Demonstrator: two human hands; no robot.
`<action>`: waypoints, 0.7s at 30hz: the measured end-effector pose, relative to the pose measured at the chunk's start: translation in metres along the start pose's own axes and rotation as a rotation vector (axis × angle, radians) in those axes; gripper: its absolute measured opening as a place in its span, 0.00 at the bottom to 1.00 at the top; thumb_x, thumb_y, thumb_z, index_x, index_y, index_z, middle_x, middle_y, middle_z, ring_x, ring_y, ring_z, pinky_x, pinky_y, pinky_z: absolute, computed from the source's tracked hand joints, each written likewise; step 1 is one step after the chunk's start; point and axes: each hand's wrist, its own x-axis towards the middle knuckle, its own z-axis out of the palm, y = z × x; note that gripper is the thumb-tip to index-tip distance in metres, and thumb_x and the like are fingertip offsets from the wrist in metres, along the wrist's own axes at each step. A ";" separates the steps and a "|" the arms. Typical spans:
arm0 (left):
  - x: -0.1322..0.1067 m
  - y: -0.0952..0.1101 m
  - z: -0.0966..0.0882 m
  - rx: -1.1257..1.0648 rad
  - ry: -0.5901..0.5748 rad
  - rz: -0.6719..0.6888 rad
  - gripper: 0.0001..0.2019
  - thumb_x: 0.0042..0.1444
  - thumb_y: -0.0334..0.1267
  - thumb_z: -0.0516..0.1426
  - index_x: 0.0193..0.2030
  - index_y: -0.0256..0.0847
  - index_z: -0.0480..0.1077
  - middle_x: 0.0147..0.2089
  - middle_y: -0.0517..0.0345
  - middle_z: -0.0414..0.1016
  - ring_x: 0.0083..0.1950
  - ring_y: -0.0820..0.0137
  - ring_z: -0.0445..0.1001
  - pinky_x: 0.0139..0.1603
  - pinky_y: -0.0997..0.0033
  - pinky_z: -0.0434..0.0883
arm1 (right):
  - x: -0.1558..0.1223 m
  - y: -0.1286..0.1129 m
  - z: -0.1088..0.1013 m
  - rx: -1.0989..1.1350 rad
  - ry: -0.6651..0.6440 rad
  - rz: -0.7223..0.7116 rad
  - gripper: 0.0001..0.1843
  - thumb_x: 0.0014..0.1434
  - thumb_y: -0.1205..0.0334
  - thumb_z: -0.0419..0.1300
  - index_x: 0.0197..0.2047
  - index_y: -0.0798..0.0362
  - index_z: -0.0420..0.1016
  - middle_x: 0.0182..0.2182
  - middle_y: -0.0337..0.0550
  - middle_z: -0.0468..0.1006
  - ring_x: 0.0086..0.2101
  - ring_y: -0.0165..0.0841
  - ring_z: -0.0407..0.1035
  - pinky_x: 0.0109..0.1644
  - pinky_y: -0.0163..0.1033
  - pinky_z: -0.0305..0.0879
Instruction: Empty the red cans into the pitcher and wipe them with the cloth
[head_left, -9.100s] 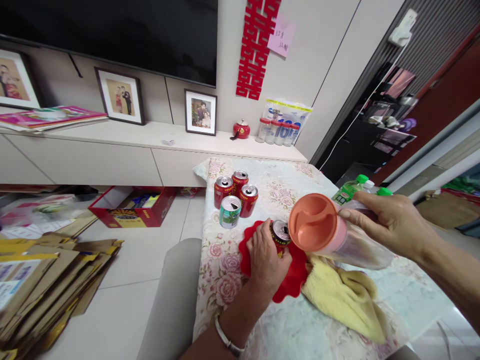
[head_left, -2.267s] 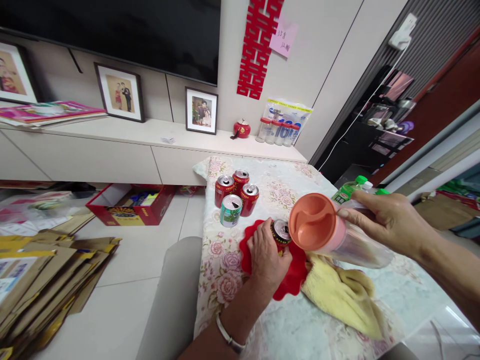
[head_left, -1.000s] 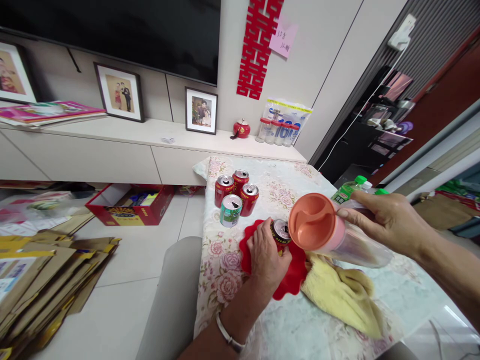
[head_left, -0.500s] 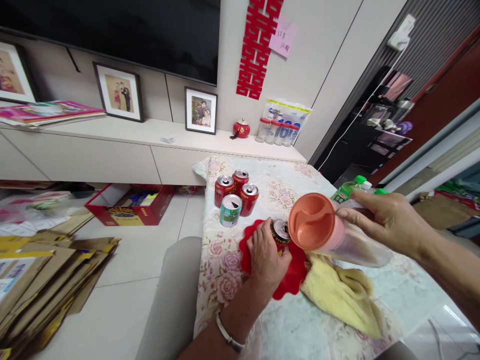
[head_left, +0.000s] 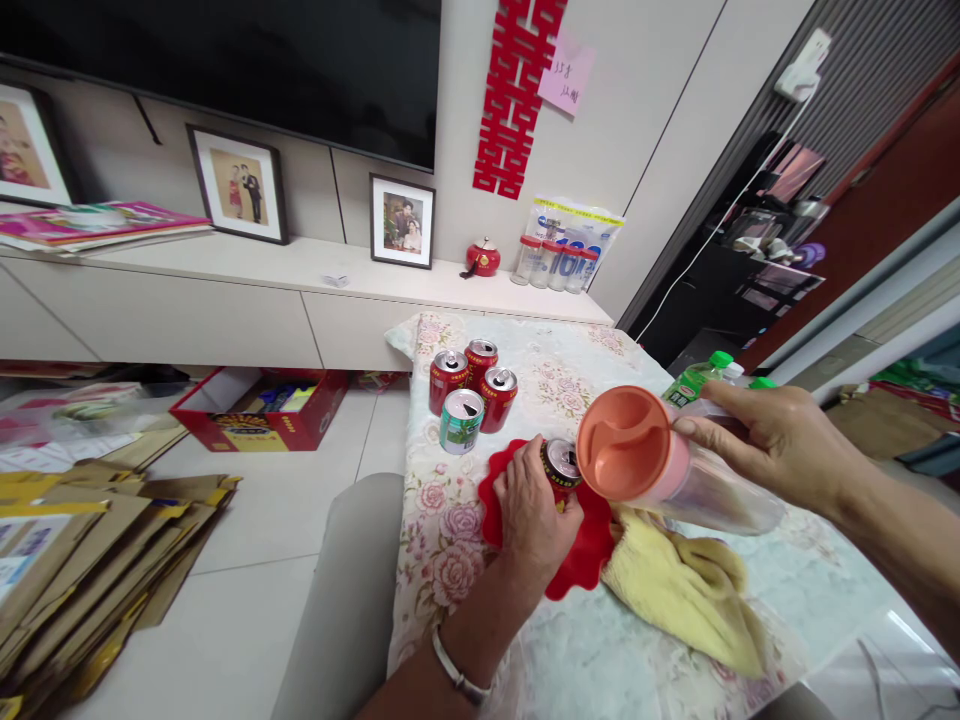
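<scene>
While the left hand [head_left: 534,510] wraps its fingers around a dark-rimmed can [head_left: 562,462], the head view shows the right hand [head_left: 787,445] gripping a pitcher [head_left: 682,470], its orange lid [head_left: 626,450] turned to the can. That pitcher is tipped well over, lid right by the can's opened top (whether they touch, I can't tell from here), and a brownish tint shows through the clear body. Our can sits over a red wavy-edged mat [head_left: 592,550] on the flowered tabletop [head_left: 577,660], with a yellow towel [head_left: 675,595] crumpled just beside the mat. Off to the left, three red cans [head_left: 497,408] and one green can [head_left: 460,424] stand bunched together, upright, tops open. Beyond the right hand, a green-capped bottle [head_left: 688,385] peeks out, partly hidden. Against the wall, four glass jars [head_left: 557,268] stand on a white shelf [head_left: 292,283], and a silver bracelet [head_left: 455,668] circles the left wrist.
</scene>
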 end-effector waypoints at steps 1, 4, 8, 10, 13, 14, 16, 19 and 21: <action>0.000 0.000 0.000 -0.001 0.002 0.002 0.37 0.50 0.28 0.61 0.68 0.37 0.58 0.68 0.38 0.73 0.70 0.45 0.69 0.67 0.40 0.65 | 0.000 0.000 0.000 0.000 0.001 -0.001 0.30 0.72 0.34 0.49 0.28 0.48 0.60 0.17 0.29 0.57 0.19 0.28 0.54 0.27 0.36 0.50; 0.000 0.000 0.001 -0.001 0.003 0.003 0.37 0.50 0.28 0.61 0.68 0.37 0.58 0.68 0.38 0.73 0.70 0.46 0.69 0.67 0.41 0.65 | 0.000 0.002 0.001 -0.006 0.004 -0.005 0.30 0.72 0.34 0.49 0.28 0.48 0.60 0.17 0.29 0.57 0.19 0.27 0.54 0.27 0.36 0.50; 0.001 0.000 0.001 -0.004 0.003 0.005 0.36 0.50 0.28 0.60 0.68 0.37 0.58 0.68 0.38 0.73 0.70 0.46 0.70 0.67 0.41 0.65 | 0.000 0.006 0.002 -0.016 0.008 -0.028 0.30 0.73 0.35 0.49 0.28 0.49 0.62 0.17 0.29 0.58 0.18 0.27 0.55 0.26 0.35 0.51; 0.001 0.001 0.000 -0.006 0.003 0.006 0.36 0.50 0.28 0.60 0.68 0.37 0.58 0.68 0.38 0.73 0.70 0.46 0.69 0.67 0.41 0.65 | 0.000 0.008 0.001 -0.010 0.001 -0.046 0.29 0.73 0.36 0.50 0.28 0.49 0.61 0.17 0.28 0.58 0.18 0.26 0.55 0.25 0.34 0.51; 0.001 0.001 -0.001 -0.005 -0.006 0.000 0.37 0.50 0.28 0.61 0.69 0.36 0.58 0.68 0.37 0.73 0.70 0.45 0.69 0.67 0.40 0.65 | 0.000 0.006 0.001 -0.005 0.003 -0.031 0.29 0.73 0.35 0.50 0.28 0.48 0.60 0.17 0.28 0.57 0.18 0.26 0.54 0.26 0.35 0.50; 0.001 0.001 -0.001 -0.004 -0.007 -0.001 0.37 0.50 0.28 0.61 0.68 0.36 0.58 0.68 0.37 0.73 0.70 0.45 0.70 0.67 0.39 0.65 | 0.000 0.005 0.001 -0.004 0.009 -0.018 0.30 0.73 0.34 0.49 0.28 0.48 0.60 0.17 0.28 0.57 0.18 0.27 0.54 0.26 0.35 0.50; 0.001 0.001 -0.002 -0.003 -0.004 0.000 0.37 0.50 0.28 0.61 0.68 0.35 0.58 0.68 0.37 0.73 0.70 0.45 0.70 0.67 0.39 0.65 | 0.000 0.002 0.000 0.000 0.011 -0.003 0.30 0.72 0.34 0.48 0.28 0.48 0.60 0.17 0.28 0.57 0.18 0.27 0.54 0.27 0.35 0.50; 0.001 0.002 -0.001 0.000 -0.002 0.001 0.37 0.50 0.28 0.61 0.68 0.36 0.58 0.68 0.37 0.73 0.70 0.45 0.70 0.67 0.40 0.65 | 0.000 -0.001 0.000 0.005 0.004 0.003 0.31 0.72 0.33 0.48 0.28 0.48 0.59 0.17 0.28 0.56 0.18 0.27 0.54 0.27 0.36 0.50; 0.001 0.001 -0.001 0.001 -0.001 -0.001 0.37 0.50 0.28 0.61 0.68 0.37 0.58 0.68 0.37 0.73 0.70 0.45 0.70 0.67 0.40 0.65 | 0.000 -0.001 0.000 0.006 0.000 0.006 0.31 0.72 0.33 0.49 0.28 0.48 0.59 0.17 0.28 0.56 0.18 0.27 0.54 0.27 0.36 0.50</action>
